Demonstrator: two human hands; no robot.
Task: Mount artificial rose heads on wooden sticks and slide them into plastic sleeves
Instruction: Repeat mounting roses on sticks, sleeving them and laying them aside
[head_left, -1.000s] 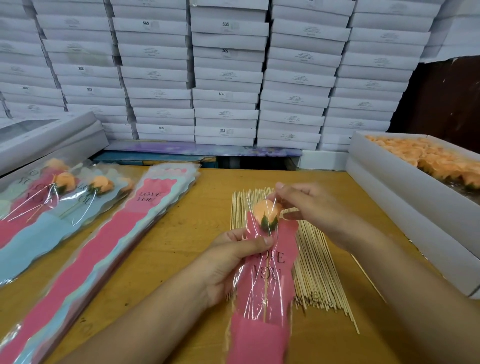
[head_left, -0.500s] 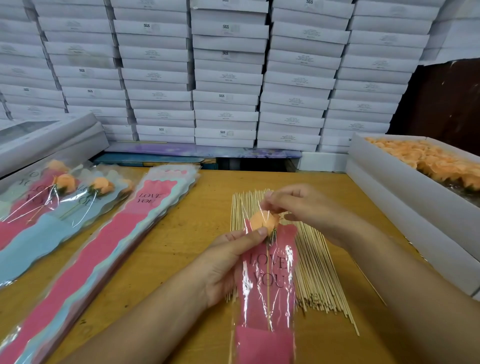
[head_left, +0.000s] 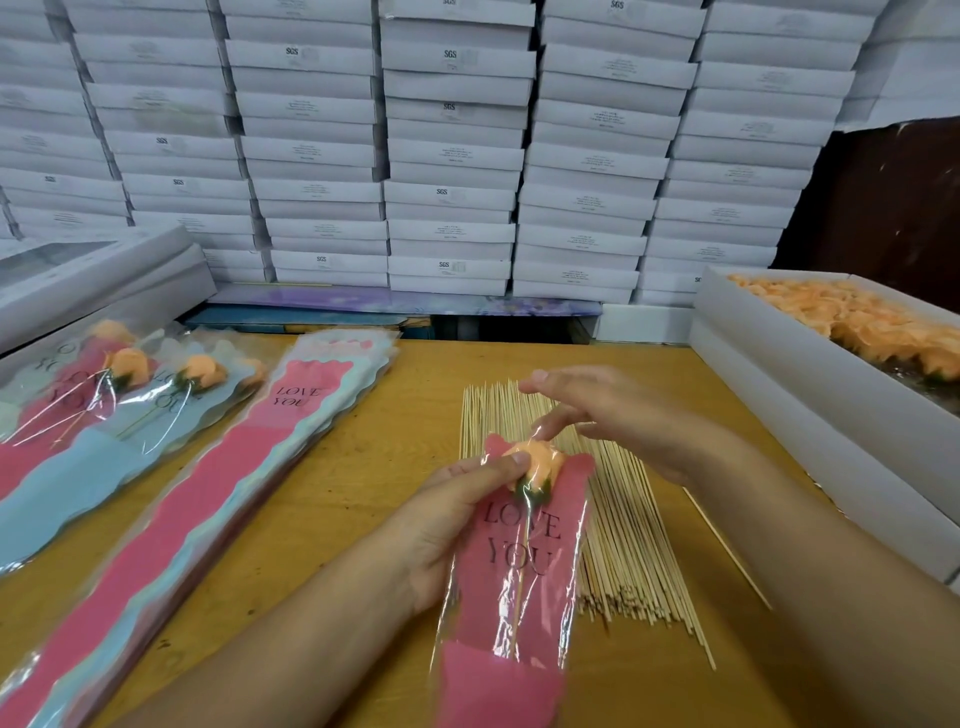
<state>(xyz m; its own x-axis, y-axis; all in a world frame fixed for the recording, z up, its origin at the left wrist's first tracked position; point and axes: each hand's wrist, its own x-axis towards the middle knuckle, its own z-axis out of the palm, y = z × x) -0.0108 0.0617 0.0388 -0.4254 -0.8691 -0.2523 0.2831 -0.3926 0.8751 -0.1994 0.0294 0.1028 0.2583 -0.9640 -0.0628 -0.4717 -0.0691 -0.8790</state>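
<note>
- The counter (head_left: 363, 493) holds it all. A white box (head_left: 779, 364) full of orange rose heads sits on the right side.
- A pile of empty sleeves (head_left: 218, 499) lies on the left. Done roses in sleeves (head_left: 98, 410) lie past it.
- The pink sleeve (head_left: 519, 561) in use is over the near middle of the counter. It says "LOVE YOU".
- Loose sticks (head_left: 618, 525) lie under it and to its right.
- The left hand (head_left: 452, 525) grips the sleeve's left edge. Its thumb presses the plastic on the rose (head_left: 535, 467).
- The right hand (head_left: 618, 421) is just above the sleeve's top. Its fingers are loose and spread. One fingertip touches the clear top edge.
- The rose sits inside, near the top. Its stick (head_left: 522, 582) runs down the middle.
- To do this well, I think: keep the stick straight. Hold the rose softly so it is not squashed. Smooth the plastic flat at the top.
- Half a second ago the right hand was pinching at the rose. Now it has let go and lifted. The rose sits a bit lower in the sleeve.
</note>
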